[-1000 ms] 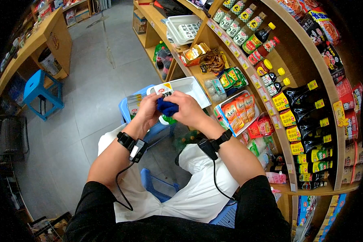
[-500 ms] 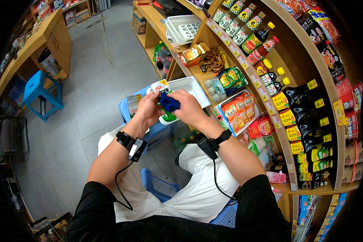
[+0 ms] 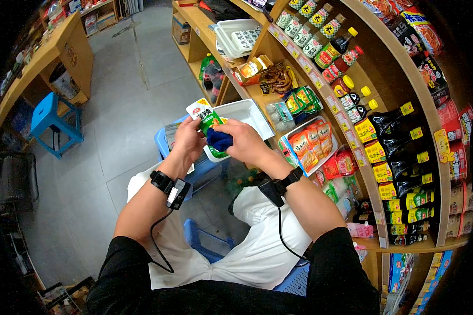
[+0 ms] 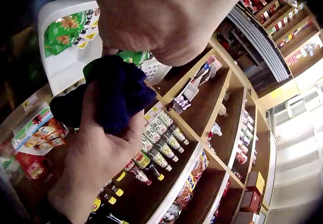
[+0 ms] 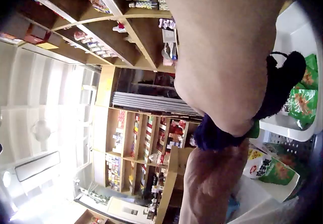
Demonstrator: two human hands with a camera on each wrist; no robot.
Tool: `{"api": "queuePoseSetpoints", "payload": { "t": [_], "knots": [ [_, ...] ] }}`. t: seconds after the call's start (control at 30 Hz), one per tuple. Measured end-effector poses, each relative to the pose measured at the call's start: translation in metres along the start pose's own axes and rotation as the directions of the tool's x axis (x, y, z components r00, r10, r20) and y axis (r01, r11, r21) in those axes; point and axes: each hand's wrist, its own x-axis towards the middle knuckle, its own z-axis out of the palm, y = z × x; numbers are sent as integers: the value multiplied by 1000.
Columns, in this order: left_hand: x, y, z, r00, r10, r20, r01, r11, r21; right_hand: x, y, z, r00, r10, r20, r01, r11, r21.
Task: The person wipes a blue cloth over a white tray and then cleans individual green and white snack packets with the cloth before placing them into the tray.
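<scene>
In the head view my left hand (image 3: 188, 140) pinches a green-and-white snack packet (image 3: 203, 113) by its side, its printed face upward. My right hand (image 3: 243, 139) grips a bunched dark blue cloth (image 3: 219, 140) and presses it against the packet's lower part. The left wrist view shows the fluffy cloth (image 4: 121, 93) between right thumb and fingers, covering much of the packet. A white tray (image 3: 256, 111) stands just beyond the hands; more green packets (image 4: 63, 32) lie in it. The right wrist view shows the packet's printed end (image 5: 275, 173) sticking out past the left hand.
Blue plastic (image 3: 162, 143) shows under the tray. To the right, a wooden shelf holds sauce bottles (image 3: 397, 157), a tray of orange packets (image 3: 311, 146) and bagged goods. A blue stool (image 3: 55, 118) stands on the grey floor at left, near a wooden counter (image 3: 76, 55).
The packet has come into fuller view, its white end now further left and up, more green showing. The right hand and cloth have shifted slightly down along it.
</scene>
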Motion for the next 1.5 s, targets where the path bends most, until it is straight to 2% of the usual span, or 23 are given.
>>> {"api": "queuePoseSetpoints", "payload": {
  "t": [0.07,0.13,0.2,0.23,0.27,0.33,0.4,0.53,0.6,0.8,0.97,1.03,1.07,1.13,1.23,1.3,1.33,1.37,1.4,1.47,1.5],
  "knots": [
    [-4,2,6,997,-24,-74,18,997,-76,0,0,-1,1000,-3,-5,3,1000,8],
    [6,-2,-6,997,-9,-70,3,997,-82,-1,2,0,1000,-6,-10,6,1000,15],
    [9,-1,-9,998,6,-67,-11,996,-87,0,5,0,992,-123,-1,123,992,5],
    [6,3,-5,996,36,-81,-48,986,-159,0,5,0,992,-123,-2,123,992,5],
    [4,5,-2,993,65,-97,-86,969,-230,-1,5,0,997,-74,-8,73,997,-22],
    [3,8,-2,993,82,-85,-97,976,-196,-1,4,-1,1000,-23,-16,22,999,-48],
    [1,10,0,990,87,-107,-104,981,-164,0,5,-3,991,113,-72,-107,991,80],
    [-2,12,4,992,74,-102,-87,988,-129,2,13,-4,970,187,-154,-171,979,116],
    [-2,12,5,990,77,-115,-91,989,-120,2,15,-7,940,322,-113,-312,945,100],
    [-2,12,4,987,97,-132,-110,989,-94,-1,37,-5,856,456,-245,-444,890,103],
    [-5,13,8,992,84,-91,-95,988,-125,-1,46,1,815,558,-155,-505,816,279],
    [-3,10,8,995,81,-64,-89,985,-146,0,31,0,785,617,53,-502,585,638],
    [-3,9,8,996,75,-53,-83,983,-164,0,27,-1,786,616,53,-502,585,637],
    [0,6,7,997,71,-44,-77,980,-181,-2,22,-1,830,536,155,-494,577,650],
    [8,-1,-2,995,94,-9,-94,970,-226,-1,27,6,874,466,134,-441,650,619],
    [10,0,-9,996,88,-17,-89,993,-75,0,31,8,895,432,111,-405,683,607],
    [10,0,-10,996,88,-16,-89,993,-75,0,31,7,889,457,36,-401,737,543],
    [10,0,-11,994,76,-78,-77,997,-17,1,30,6,879,474,-41,-401,784,474],
    [7,3,-8,988,66,-139,-62,997,39,1,32,6,879,475,-41,-401,784,474],
    [-2,4,0,988,68,-136,-55,994,92,1,34,4,872,448,-199,-386,877,284],
    [-8,5,5,989,69,-134,-50,988,143,2,31,1,867,439,-235,-384,890,247]
  ]
}}
